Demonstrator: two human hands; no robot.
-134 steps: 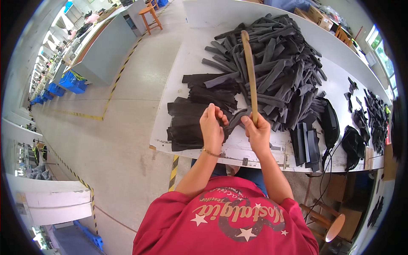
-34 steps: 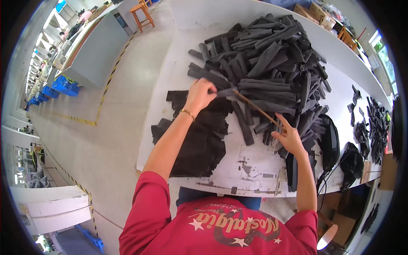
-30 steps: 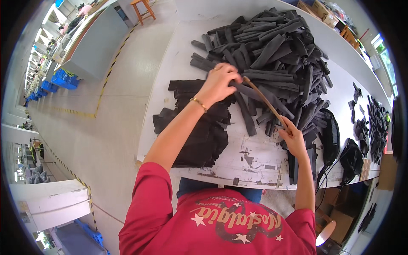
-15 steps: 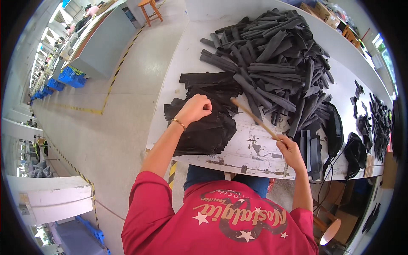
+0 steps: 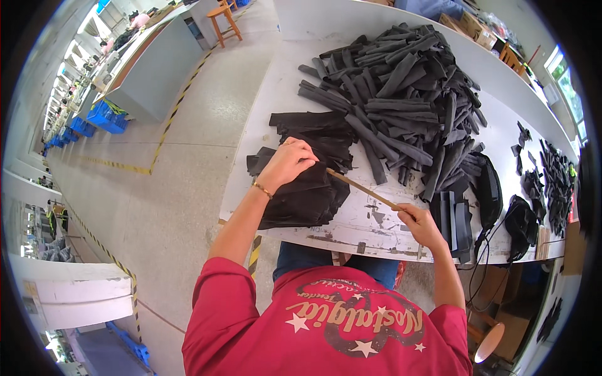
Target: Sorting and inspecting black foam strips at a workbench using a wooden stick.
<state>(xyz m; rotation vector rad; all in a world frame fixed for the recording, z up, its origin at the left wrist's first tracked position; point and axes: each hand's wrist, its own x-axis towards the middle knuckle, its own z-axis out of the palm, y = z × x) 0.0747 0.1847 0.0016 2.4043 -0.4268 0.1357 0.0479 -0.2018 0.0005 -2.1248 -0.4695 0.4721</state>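
Observation:
My right hand [image 5: 421,224] is closed around one end of a thin wooden stick [image 5: 367,190]. The stick slants up to the left, and its far tip reaches the stacked black fabric pieces [image 5: 301,203], just right of my left hand [image 5: 290,164]. Bent and pressed together, the left fingers rest over that stack; whatever they pinch is hidden. Beyond it lies another layer of flat black pieces [image 5: 313,125]. A big heap of rolled dark grey strips [image 5: 407,94] rises at the back of the white table [image 5: 269,94].
Right of my right hand are folded dark strips [image 5: 456,219], a black mesh pouch [image 5: 489,188] and a second black pouch [image 5: 522,219] beside cables. More black scraps [image 5: 557,182] lie at the far right. A low white wall [image 5: 351,22] edges the table's back.
The stick's tip has come down and left, from above the table to the fabric stack by my left hand. My right hand has shifted slightly left; the left fingers have reached a little rightward.

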